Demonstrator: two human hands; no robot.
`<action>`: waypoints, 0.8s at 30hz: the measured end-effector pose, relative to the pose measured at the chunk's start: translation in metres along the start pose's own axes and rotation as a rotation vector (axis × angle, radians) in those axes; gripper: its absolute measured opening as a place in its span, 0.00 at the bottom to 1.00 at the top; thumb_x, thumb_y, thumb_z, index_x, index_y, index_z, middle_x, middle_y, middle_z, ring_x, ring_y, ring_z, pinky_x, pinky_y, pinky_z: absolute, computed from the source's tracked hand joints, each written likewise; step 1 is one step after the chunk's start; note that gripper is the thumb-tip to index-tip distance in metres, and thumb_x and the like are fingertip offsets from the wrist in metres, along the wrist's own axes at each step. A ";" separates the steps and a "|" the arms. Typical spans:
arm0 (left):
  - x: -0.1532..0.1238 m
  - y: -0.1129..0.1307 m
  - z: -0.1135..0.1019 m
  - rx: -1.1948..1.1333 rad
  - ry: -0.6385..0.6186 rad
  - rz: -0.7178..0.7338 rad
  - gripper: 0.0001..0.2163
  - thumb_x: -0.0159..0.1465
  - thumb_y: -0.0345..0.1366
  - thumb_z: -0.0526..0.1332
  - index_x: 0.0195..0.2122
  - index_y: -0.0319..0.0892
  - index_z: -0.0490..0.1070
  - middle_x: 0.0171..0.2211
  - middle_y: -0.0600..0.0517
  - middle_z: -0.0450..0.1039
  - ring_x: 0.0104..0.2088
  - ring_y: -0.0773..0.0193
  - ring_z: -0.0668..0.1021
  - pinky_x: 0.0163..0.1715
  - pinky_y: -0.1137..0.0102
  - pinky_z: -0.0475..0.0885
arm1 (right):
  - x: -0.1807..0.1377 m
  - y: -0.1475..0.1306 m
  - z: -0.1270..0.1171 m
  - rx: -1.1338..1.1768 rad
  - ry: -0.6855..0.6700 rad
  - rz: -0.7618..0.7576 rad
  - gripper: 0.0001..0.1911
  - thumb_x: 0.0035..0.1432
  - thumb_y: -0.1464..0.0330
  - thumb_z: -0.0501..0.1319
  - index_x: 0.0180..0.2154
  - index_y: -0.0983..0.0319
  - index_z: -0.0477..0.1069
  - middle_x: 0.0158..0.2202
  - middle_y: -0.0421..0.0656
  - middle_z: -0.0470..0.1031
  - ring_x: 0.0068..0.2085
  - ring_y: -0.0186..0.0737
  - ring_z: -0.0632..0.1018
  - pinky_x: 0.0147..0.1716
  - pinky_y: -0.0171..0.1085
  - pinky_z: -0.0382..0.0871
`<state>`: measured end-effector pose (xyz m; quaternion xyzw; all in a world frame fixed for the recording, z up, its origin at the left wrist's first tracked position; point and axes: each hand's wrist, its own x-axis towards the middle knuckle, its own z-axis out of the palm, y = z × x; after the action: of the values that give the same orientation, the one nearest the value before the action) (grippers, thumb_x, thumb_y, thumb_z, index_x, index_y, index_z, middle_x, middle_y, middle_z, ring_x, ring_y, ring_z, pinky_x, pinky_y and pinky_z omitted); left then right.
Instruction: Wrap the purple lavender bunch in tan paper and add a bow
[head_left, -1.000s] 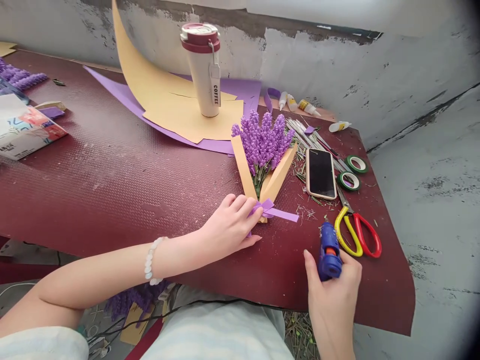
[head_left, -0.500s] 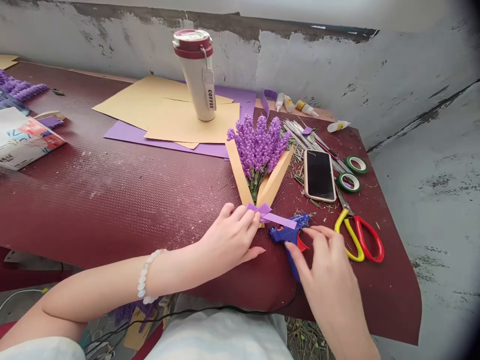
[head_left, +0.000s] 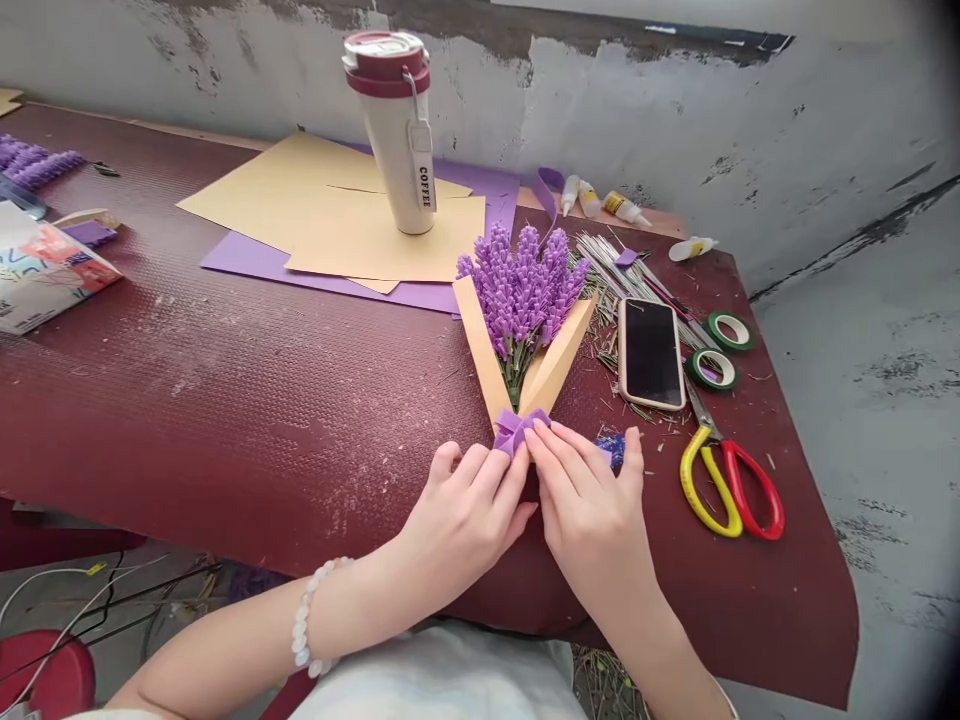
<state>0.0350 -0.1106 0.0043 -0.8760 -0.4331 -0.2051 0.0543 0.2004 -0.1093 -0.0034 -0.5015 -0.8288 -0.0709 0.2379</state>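
Observation:
A small bouquet of purple lavender-like flowers [head_left: 525, 290] stands in a tan paper wrap [head_left: 478, 340] on the table. At its base sits a purple ribbon bow [head_left: 516, 428]. My left hand [head_left: 469, 515], with a beaded bracelet on the wrist, presses its closed fingers on the bow's left side. My right hand [head_left: 592, 510] has its fingertips on the bow's right side, close against the left fingertips. A strip of the ribbon runs under the right fingers. The blue glue gun [head_left: 611, 448] lies behind my right hand, mostly hidden by it.
Right of the bouquet lie a phone [head_left: 651, 355], scissors [head_left: 731, 485], two green tape rolls [head_left: 712, 369] and several wires. Behind, a coffee tumbler [head_left: 397, 150] stands on tan sheets [head_left: 255, 200]. Small glue bottles [head_left: 626, 208] lie by the wall. A printed box [head_left: 52, 265] is at left.
My right hand has moved left from beside the glue gun onto the bow, covering most of the gun. My left hand has stayed at the bow. The view has shifted slightly.

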 end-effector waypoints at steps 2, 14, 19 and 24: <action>-0.003 -0.003 -0.002 -0.090 0.029 0.040 0.15 0.70 0.35 0.58 0.54 0.32 0.71 0.37 0.47 0.78 0.36 0.59 0.75 0.43 0.59 0.61 | -0.001 0.001 -0.001 0.040 -0.015 0.014 0.16 0.70 0.75 0.53 0.55 0.68 0.72 0.54 0.48 0.79 0.54 0.45 0.78 0.69 0.61 0.38; 0.004 -0.060 -0.021 -0.862 -0.160 -0.612 0.07 0.72 0.39 0.54 0.44 0.43 0.66 0.31 0.55 0.76 0.30 0.66 0.77 0.32 0.71 0.69 | 0.004 0.010 -0.007 0.087 -0.101 -0.004 0.19 0.67 0.79 0.54 0.56 0.62 0.72 0.55 0.45 0.78 0.52 0.49 0.77 0.66 0.65 0.47; 0.022 -0.065 -0.020 -1.074 -0.320 -0.642 0.15 0.71 0.48 0.54 0.37 0.42 0.70 0.29 0.57 0.72 0.31 0.67 0.73 0.33 0.72 0.66 | 0.009 0.015 -0.009 0.135 -0.101 -0.017 0.16 0.67 0.78 0.56 0.53 0.62 0.73 0.53 0.44 0.80 0.51 0.49 0.77 0.65 0.65 0.51; 0.024 -0.056 -0.022 -1.172 -0.410 -0.546 0.11 0.69 0.43 0.58 0.38 0.41 0.72 0.31 0.55 0.75 0.31 0.67 0.75 0.33 0.72 0.68 | 0.013 0.019 -0.011 0.197 -0.118 0.011 0.14 0.68 0.74 0.57 0.53 0.64 0.71 0.49 0.44 0.80 0.49 0.47 0.77 0.65 0.61 0.54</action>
<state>-0.0024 -0.0645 0.0298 -0.6411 -0.4578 -0.2419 -0.5665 0.2151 -0.0933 0.0101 -0.4835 -0.8416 0.0416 0.2372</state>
